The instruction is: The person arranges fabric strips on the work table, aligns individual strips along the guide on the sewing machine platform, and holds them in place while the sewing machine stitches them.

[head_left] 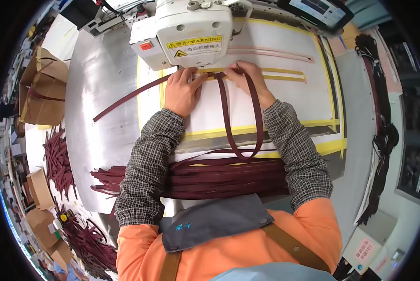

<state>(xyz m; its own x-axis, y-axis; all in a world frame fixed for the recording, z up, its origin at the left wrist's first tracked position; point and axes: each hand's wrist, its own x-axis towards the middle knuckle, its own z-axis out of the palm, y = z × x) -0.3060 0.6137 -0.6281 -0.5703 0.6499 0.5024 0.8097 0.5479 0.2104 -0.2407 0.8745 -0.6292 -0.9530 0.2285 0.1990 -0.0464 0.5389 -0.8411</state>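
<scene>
A maroon strap (131, 99) runs from the lower left, under my left hand (183, 91), along yellow-edged guide strips (285, 75) on the white work surface. The fingers of my left hand are closed on it, just below the sewing machine head (193, 35). My right hand (248, 83) pinches the strap farther right, its fingertips partly hidden by the band. Between and below my hands the strap hangs in a long loop (228, 126) toward me. Nearer my body lies a thick bundle of maroon straps (226, 180), partly under my forearms.
Loose maroon straps are heaped at left (59, 159) and lower left (90, 243). A cardboard box (44, 86) stands at the far left. A control screen (317, 11) is at the upper right; black straps (383, 136) hang along the right side.
</scene>
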